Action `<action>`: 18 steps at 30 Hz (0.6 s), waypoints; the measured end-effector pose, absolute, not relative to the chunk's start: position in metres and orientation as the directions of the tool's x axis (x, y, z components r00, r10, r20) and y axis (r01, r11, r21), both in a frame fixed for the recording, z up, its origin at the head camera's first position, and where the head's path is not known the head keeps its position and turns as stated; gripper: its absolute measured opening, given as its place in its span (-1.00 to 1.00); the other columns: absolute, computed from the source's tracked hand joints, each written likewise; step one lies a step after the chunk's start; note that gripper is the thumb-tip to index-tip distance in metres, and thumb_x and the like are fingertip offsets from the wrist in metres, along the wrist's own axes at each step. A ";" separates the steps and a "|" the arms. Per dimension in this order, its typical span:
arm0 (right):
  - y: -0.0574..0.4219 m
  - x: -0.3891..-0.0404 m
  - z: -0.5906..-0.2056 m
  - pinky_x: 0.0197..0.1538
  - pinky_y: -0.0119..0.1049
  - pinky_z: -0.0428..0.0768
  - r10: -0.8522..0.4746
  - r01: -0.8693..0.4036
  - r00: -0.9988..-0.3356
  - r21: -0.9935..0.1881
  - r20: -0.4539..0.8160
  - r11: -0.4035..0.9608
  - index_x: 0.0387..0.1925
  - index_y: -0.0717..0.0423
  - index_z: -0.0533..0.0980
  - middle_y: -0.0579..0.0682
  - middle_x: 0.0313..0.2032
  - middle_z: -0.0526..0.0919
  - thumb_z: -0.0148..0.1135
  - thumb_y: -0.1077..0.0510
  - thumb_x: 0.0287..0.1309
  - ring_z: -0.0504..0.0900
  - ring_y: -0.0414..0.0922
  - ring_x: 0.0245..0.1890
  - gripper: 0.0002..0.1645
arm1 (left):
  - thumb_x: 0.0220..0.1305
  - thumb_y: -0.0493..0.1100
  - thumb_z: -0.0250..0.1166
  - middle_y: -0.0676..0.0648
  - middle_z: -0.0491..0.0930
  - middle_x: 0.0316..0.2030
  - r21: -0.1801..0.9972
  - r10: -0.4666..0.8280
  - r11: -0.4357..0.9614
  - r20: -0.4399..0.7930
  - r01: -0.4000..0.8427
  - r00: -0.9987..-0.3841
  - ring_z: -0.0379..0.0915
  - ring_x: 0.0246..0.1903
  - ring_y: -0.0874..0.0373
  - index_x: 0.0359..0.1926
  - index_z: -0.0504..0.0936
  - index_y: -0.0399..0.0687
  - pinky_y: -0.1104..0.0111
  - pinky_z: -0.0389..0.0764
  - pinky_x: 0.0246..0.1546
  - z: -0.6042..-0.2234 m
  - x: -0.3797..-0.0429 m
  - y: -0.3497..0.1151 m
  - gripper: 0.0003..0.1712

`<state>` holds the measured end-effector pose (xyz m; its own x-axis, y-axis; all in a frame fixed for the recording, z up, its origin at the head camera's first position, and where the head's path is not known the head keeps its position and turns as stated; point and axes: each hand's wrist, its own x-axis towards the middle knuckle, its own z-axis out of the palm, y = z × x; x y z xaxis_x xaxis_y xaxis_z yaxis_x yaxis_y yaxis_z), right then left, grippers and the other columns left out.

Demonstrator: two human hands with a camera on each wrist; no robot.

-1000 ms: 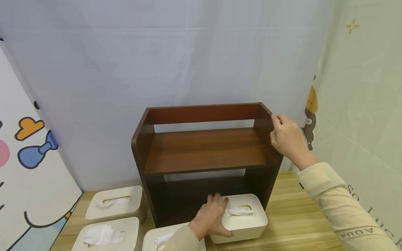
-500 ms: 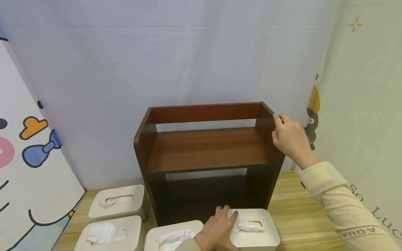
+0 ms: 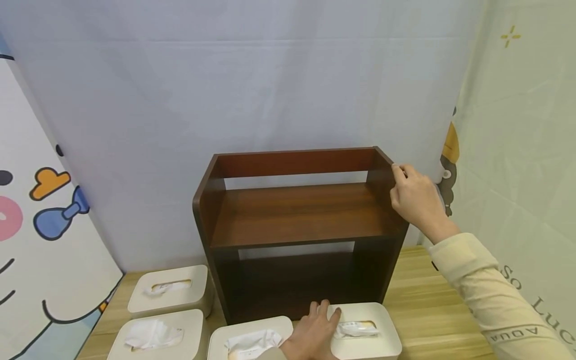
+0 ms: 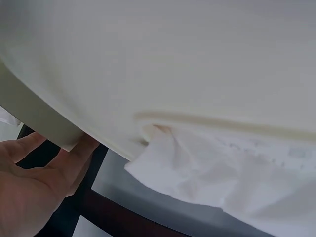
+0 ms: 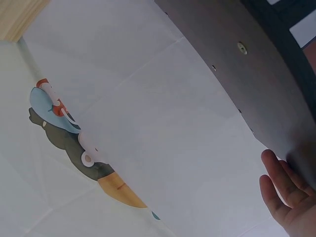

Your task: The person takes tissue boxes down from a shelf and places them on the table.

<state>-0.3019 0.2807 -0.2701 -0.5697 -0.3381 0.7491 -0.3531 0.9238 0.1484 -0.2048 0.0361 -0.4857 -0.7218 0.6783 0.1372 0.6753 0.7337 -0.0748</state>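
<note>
A dark brown wooden desktop shelf with two tiers stands against the curtain. My right hand grips the front edge of its right side panel near the top; in the right wrist view, fingers lie at that panel's edge. My left hand holds the left end of a cream tissue box in front of the lower tier. Its fingers meet the box's side wall in the left wrist view, where a white tissue hangs from the slot. The lower frame edge cuts off part of this hand.
Another tissue box lies just left of my left hand. Two more, a rear tissue box and a front tissue box, stand left of the shelf on the wood-grain table. A pale curtain hangs behind.
The left hand and the tissue box have moved toward me and to the right, away from the lower tier, then slowed. My right hand has kept its hold on the shelf.
</note>
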 end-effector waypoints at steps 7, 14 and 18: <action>0.281 -0.300 -0.270 -0.45 0.04 0.50 -0.328 -0.363 -0.581 0.124 0.744 0.923 0.00 0.50 0.40 0.38 -0.20 0.51 0.00 0.37 -0.03 0.55 0.22 -0.45 -0.52 | -0.40 0.51 0.34 -0.13 0.35 0.00 -0.146 0.673 0.739 0.131 0.657 -0.728 0.36 -0.14 0.04 0.16 0.36 0.05 0.44 0.51 -0.42 -0.487 -0.201 0.039 0.08; 0.280 -0.301 -0.270 -0.48 0.02 0.50 -0.332 -0.371 -0.580 0.122 0.744 0.921 0.01 0.50 0.40 0.38 -0.21 0.52 0.01 0.37 -0.03 0.55 0.20 -0.47 -0.51 | -0.30 0.41 0.36 -0.08 0.36 0.01 -0.243 0.677 0.726 0.094 0.643 -0.729 0.38 -0.17 0.09 0.18 0.32 0.13 0.42 0.50 -0.26 -0.487 -0.199 0.042 -0.02; 0.280 -0.300 -0.268 -0.44 0.03 0.51 -0.330 -0.374 -0.590 0.113 0.737 0.920 0.01 0.51 0.40 0.38 -0.19 0.51 0.00 0.37 -0.04 0.55 0.23 -0.42 -0.51 | -0.20 0.54 0.18 -0.07 0.34 0.11 -0.232 0.689 0.714 0.063 0.661 -0.722 0.39 -0.06 0.05 0.23 0.25 0.16 0.33 0.50 -0.13 -0.478 -0.198 0.037 0.00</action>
